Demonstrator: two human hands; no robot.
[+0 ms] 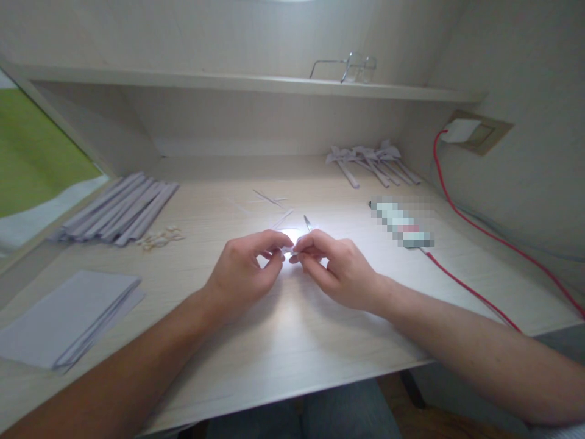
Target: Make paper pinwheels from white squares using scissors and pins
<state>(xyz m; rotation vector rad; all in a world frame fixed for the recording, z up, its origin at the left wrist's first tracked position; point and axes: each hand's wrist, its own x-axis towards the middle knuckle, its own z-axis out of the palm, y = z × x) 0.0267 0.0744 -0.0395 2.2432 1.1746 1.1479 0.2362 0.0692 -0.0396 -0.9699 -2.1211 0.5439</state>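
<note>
Our bare forearms [173, 341] lay nearest, over the pale wood-grain tabletop [256, 372]. Our left hand [244, 268] and right hand [340, 271] pinched a small white papery piece [286, 250] between them, its length apparently crosswise, neither hand nearer; a slim pointed metal tool [308, 223] lay just beyond.
</note>
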